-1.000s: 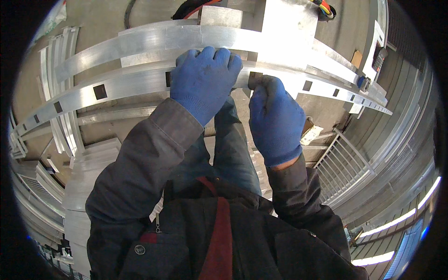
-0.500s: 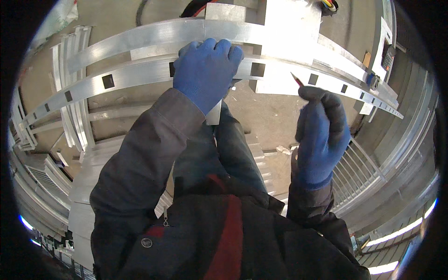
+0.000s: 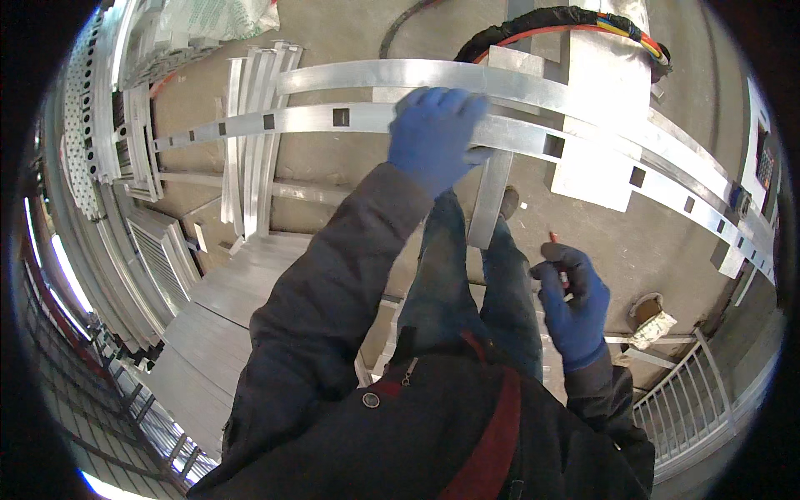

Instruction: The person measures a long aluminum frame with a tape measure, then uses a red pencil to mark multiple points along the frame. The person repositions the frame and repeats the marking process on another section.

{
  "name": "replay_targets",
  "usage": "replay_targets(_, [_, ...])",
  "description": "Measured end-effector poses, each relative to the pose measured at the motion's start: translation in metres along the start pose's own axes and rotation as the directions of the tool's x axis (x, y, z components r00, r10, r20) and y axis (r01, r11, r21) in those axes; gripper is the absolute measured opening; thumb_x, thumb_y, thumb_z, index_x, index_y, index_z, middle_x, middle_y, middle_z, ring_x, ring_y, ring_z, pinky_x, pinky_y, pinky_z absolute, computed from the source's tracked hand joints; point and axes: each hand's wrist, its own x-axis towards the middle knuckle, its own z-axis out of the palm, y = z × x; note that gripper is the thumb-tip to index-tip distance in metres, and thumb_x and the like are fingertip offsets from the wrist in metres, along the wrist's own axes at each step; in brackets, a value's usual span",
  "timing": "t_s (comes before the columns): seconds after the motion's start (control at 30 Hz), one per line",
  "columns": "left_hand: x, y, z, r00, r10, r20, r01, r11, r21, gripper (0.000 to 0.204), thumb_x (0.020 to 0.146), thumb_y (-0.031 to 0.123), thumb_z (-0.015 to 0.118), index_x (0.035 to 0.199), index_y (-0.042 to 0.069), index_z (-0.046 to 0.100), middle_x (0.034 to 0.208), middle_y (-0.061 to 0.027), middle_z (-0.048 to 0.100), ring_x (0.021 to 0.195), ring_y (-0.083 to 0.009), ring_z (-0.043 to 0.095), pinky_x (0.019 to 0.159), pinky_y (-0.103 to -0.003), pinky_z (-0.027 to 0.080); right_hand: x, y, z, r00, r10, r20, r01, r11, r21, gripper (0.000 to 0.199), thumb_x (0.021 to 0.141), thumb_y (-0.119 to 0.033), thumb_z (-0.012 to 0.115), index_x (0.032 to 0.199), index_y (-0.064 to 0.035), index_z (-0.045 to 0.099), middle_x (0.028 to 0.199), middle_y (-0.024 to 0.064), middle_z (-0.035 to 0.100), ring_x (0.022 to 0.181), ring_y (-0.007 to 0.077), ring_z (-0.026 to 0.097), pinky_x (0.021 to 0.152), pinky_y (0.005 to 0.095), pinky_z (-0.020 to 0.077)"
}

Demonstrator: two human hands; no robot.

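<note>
person's L hand (image 3: 437,137) is over the slotted alu bar (image 3: 517,136) in front of the legs (image 3: 447,262), blurry so can't tell if it's gripping, R hand (image 3: 577,307) pinches a red pencil-like stick (image 3: 553,238); bar's prob stiff, lightish n slick, best held by both edges nr mid

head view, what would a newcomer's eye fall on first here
Probably the blue-gloved left hand, upper centre, blurred over a long silvery bar with dark squares that sweeps across the upper half of the view. The blue-gloved right hand, lower and right of centre, stands out too, holding a slim red stick apart from the bar. Then there is the black cable bundle with coloured strands, arching at the top right.
</note>
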Motion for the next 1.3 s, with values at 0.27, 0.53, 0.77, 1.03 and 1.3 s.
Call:
replay_targets(0.27, [-0.029, -0.087, -0.018, 0.997, 0.020, 0.073, -0.021, 1.000, 0.002, 0.071, 0.075, 0.046, 0.091, 0.135, 0.017, 0.069, 0.121, -0.0046, 0.070, 0.114, -0.0292, 0.067, 0.101, -0.045, 0.051, 0.022, 0.012, 0.028, 0.993, -0.098, -0.072, 0.096, 0.995, -0.038, 0.023, 0.111, -0.007, 0.058, 0.131, -0.0020, 0.068, 0.098, 0.0100, 0.076, 0.077, 0.0099, 0.069, 0.066, 0.0247, 0.0562])
replay_targets(0.53, [-0.027, -0.116, -0.028, 0.984, 0.077, 0.162, -0.083, 0.996, 0.035, 0.066, 0.079, 0.042, 0.089, 0.135, 0.016, 0.067, 0.121, -0.0043, 0.068, 0.112, -0.0274, 0.067, 0.095, -0.046, 0.054, 0.051, -0.040, 0.111, 0.978, -0.056, -0.202, 0.069, 0.996, 0.055, 0.033, 0.115, -0.011, 0.052, 0.142, 0.0007, 0.065, 0.089, 0.0065, 0.072, 0.074, 0.0078, 0.064, 0.066, 0.0228, 0.0534])
replay_targets(0.77, [-0.025, -0.126, -0.019, 0.971, 0.116, 0.208, -0.121, 0.993, 0.011, 0.056, 0.082, 0.038, 0.087, 0.129, 0.016, 0.065, 0.115, -0.0047, 0.067, 0.110, -0.0253, 0.068, 0.090, -0.044, 0.056, 0.080, -0.059, 0.160, 0.900, -0.294, -0.323, 0.201, 0.935, -0.292, 0.030, 0.111, -0.008, 0.055, 0.135, -0.0006, 0.070, 0.099, 0.0045, 0.068, 0.081, 0.0092, 0.062, 0.072, 0.0257, 0.0523])
replay_targets(1.03, [-0.026, -0.128, -0.011, 0.964, 0.112, 0.243, -0.123, 0.992, 0.029, 0.059, 0.080, 0.034, 0.088, 0.129, 0.015, 0.061, 0.119, -0.0063, 0.066, 0.112, -0.0285, 0.067, 0.093, -0.046, 0.054, 0.106, -0.054, 0.198, 0.798, -0.455, -0.396, 0.205, 0.822, -0.531, 0.030, 0.102, -0.002, 0.066, 0.131, -0.0064, 0.071, 0.107, 0.0151, 0.074, 0.084, 0.0273, 0.074, 0.073, 0.0353, 0.0578])
replay_targets(1.3, [-0.026, -0.131, -0.005, 0.980, 0.176, 0.095, -0.180, 0.983, 0.032, 0.033, 0.092, 0.024, 0.079, 0.121, 0.017, 0.065, 0.106, -0.0053, 0.070, 0.103, -0.0249, 0.073, 0.084, -0.042, 0.060, 0.099, -0.068, 0.203, 0.865, -0.337, -0.372, 0.117, 0.856, -0.504, 0.024, 0.107, -0.001, 0.060, 0.130, -0.0013, 0.069, 0.122, 0.0187, 0.077, 0.111, 0.0285, 0.077, 0.093, 0.0363, 0.0618])
